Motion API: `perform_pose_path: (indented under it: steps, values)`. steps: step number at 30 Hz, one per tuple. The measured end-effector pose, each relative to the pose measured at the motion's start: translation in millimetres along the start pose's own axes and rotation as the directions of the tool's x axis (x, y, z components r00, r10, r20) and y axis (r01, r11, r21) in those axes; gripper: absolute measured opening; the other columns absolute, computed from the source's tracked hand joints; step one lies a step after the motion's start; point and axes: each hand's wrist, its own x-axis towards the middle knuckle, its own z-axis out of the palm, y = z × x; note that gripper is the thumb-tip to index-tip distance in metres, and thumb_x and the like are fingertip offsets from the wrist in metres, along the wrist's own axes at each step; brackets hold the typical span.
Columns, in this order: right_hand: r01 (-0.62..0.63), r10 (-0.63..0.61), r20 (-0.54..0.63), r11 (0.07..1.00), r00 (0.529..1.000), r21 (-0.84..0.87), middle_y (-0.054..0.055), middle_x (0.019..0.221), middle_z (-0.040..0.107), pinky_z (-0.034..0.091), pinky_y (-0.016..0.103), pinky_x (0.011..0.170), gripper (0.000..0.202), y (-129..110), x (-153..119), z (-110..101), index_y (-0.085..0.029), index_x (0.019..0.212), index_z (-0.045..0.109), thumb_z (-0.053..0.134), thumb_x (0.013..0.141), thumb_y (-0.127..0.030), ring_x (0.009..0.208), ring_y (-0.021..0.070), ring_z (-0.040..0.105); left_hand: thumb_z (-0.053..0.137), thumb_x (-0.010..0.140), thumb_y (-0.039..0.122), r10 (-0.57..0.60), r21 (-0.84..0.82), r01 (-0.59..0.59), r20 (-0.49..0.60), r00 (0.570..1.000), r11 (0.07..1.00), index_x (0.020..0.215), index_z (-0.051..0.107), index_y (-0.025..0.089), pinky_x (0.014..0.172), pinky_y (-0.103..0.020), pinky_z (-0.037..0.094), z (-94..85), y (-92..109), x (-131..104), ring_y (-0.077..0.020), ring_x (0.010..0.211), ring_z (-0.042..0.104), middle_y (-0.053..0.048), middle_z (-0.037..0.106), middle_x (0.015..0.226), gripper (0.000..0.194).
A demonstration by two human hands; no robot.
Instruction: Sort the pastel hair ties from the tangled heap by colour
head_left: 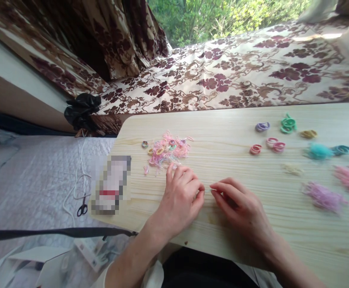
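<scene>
Forearms (pixel 135 250) cropped, left hand (pixel 182 194), right hand (pixel 242 204), pale pinched bit (pixel 208 190) indistinct

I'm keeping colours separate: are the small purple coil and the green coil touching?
Apart. The head view shows bare tabletop between the small purple coil and the green coil to its right.

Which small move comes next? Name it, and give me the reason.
Probably ease the right hand toward the cream strands. A pale bit, too small to identify, seems to show at its fingertips, near those of the left hand. The pile at left is mixed in colour, while the cream strands lie among single-coloured clusters.
</scene>
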Motion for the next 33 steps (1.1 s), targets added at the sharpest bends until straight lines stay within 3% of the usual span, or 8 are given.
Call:
perform_pose_path:
  steps: [8, 18, 22, 25, 29, 33]
  values:
    - [-0.004, 0.004, -0.011, 1.0, 1.0, 0.02, 0.002, 0.086, 0.064, 0.05, 0.022, 0.063, 0.009, -1, -1, -1, -0.02, 0.093, 0.063, 0.055, 0.095, -0.016, 0.068, 0.0099, 0.061, 0.056, 0.09, 0.014, -0.036, -0.016, 0.035, -0.062, 0.997, 0.999, 0.084, 0.062, 0.022, 0.119, -0.052, 0.018, -1.8, -3, -2, -0.0201, 0.11, 0.055, -0.001, 0.066, 0.09, 0.012]
    - [0.016, -0.015, -0.034, 1.0, 0.999, 0.012, 0.001, 0.083, 0.063, 0.05, 0.022, 0.063, 0.011, -12, 1, -10, -0.021, 0.092, 0.062, 0.054, 0.095, -0.015, 0.07, 0.0099, 0.06, 0.051, 0.093, 0.014, -0.055, 0.015, 0.058, -0.143, 0.988, 0.998, 0.103, 0.063, 0.024, 0.116, -0.054, 0.022, 0.2, -12, -12, -0.0233, 0.115, 0.055, -0.003, 0.069, 0.101, 0.019]
    - [0.006, -0.015, -0.115, 0.997, 0.993, -0.082, 0.002, 0.082, 0.063, 0.05, 0.022, 0.061, 0.009, -13, 3, -40, -0.021, 0.093, 0.062, 0.055, 0.095, -0.016, 0.069, 0.0105, 0.06, 0.05, 0.093, 0.015, -0.023, 0.007, 0.025, -0.158, 0.987, 1.0, 0.107, 0.062, 0.025, 0.115, -0.054, 0.023, 6.4, -19, -16, -0.024, 0.114, 0.054, -0.003, 0.069, 0.102, 0.021]
    - [-0.033, -0.02, -0.23, 0.974, 0.973, -0.222, 0.001, 0.082, 0.063, 0.05, 0.024, 0.063, 0.006, 4, 2, -74, -0.022, 0.09, 0.063, 0.058, 0.093, -0.02, 0.068, 0.0115, 0.059, 0.051, 0.093, 0.015, 0.007, 0.004, -0.006, -0.165, 0.986, 1.0, 0.107, 0.062, 0.025, 0.114, -0.054, 0.022, 10.6, -22, -16, -0.0245, 0.113, 0.055, -0.002, 0.069, 0.1, 0.02]
    - [-0.297, 0.125, -0.395, 0.86, 0.91, -0.414, 0.003, 0.083, 0.067, 0.048, 0.028, 0.064, 0.015, 42, -2, -125, -0.023, 0.089, 0.068, 0.059, 0.091, -0.034, 0.063, 0.0128, 0.055, 0.052, 0.091, 0.015, 0.033, 0.004, -0.033, -0.172, 0.985, 0.999, 0.104, 0.063, 0.025, 0.112, -0.053, 0.024, 13.1, -24, -15, -0.0248, 0.11, 0.056, -0.002, 0.07, 0.099, 0.019]
    - [-0.448, 0.229, -0.461, 0.772, 0.858, -0.45, 0.006, 0.081, 0.069, 0.044, 0.028, 0.06, 0.017, 74, 1, -159, -0.018, 0.083, 0.071, 0.061, 0.086, -0.033, 0.059, 0.0127, 0.055, 0.053, 0.092, 0.016, 0.045, 0.008, -0.044, -0.179, 0.983, 0.999, 0.103, 0.063, 0.025, 0.111, -0.053, 0.026, 14.3, -24, -14, -0.0252, 0.109, 0.057, -0.002, 0.07, 0.098, 0.018]
